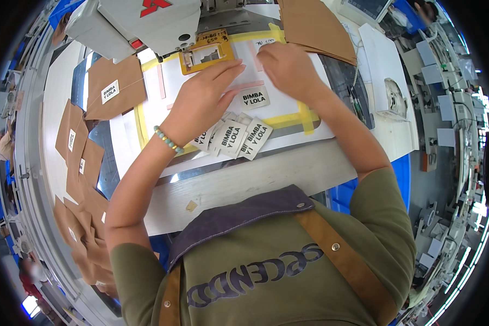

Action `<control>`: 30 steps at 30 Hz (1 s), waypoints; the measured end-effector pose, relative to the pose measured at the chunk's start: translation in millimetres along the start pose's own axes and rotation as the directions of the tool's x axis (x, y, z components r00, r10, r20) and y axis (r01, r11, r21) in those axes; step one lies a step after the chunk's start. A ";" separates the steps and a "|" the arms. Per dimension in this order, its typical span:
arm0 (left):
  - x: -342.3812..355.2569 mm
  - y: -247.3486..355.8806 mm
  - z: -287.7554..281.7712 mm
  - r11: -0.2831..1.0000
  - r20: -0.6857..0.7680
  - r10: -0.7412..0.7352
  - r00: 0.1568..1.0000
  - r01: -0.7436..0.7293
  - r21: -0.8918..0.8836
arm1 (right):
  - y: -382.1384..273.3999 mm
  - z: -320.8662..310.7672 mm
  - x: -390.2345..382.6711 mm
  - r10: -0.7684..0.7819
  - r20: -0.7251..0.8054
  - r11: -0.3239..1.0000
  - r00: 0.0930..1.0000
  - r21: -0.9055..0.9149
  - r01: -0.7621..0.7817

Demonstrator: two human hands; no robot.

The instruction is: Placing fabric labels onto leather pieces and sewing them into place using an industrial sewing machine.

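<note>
1. Lying on the white sheet (171,75) is one single label (255,98), off-white with dark print, apart from the pile of labels (232,137) that is nearer to the body.
2. The left hand (204,95) has its thumb and forefinger spread, and I see nothing held between them. Its fingertips point to the right, just beside the yellow frame (229,50).
3. The right hand (290,70) has curled fingers; I cannot tell if they pinch something.
4. From the left thumb, the single label lies just to the right. From the right fingertips, it lies toward the body. The left thumb tip looks the nearer.
5. The label's longer side goes roughly left to right, slightly tilted, along the pink strip (247,85).
</note>
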State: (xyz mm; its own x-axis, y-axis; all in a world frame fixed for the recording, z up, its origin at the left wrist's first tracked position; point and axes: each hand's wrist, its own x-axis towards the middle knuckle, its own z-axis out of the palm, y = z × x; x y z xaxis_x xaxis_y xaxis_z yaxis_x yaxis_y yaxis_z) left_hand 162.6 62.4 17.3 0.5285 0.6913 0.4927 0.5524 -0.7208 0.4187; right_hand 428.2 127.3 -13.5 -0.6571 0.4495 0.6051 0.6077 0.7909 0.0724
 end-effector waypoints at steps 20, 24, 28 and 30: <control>-13.2 -10.3 -12.3 0.986 0.150 -0.159 0.976 0.163 -0.020 | 165.7 1.6 -48.9 0.731 -0.048 0.680 0.681 0.134 -0.721; -11.7 -12.7 -12.3 0.988 0.124 -0.139 0.983 0.146 -0.050 | 188.8 -28.3 -47.0 0.834 -0.376 0.549 0.403 0.628 -0.551; -6.9 -9.3 -9.4 0.987 0.083 -0.129 0.988 0.135 -0.081 | 108.8 -22.2 -8.3 0.459 -0.092 0.888 0.884 0.024 -0.458; 1.0 -7.9 -2.1 0.989 0.063 -0.102 0.993 0.108 -0.102 | 73.2 -5.6 -8.7 0.240 0.046 0.971 0.970 -0.009 -0.240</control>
State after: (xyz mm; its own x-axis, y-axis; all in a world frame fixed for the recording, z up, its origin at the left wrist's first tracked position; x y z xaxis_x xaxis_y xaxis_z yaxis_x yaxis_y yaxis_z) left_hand 157.5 68.7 16.1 0.5090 0.7631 0.3982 0.5379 -0.6432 0.5449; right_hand 480.9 178.9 -9.1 -0.5121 0.6448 0.5674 0.7514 0.6563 -0.0676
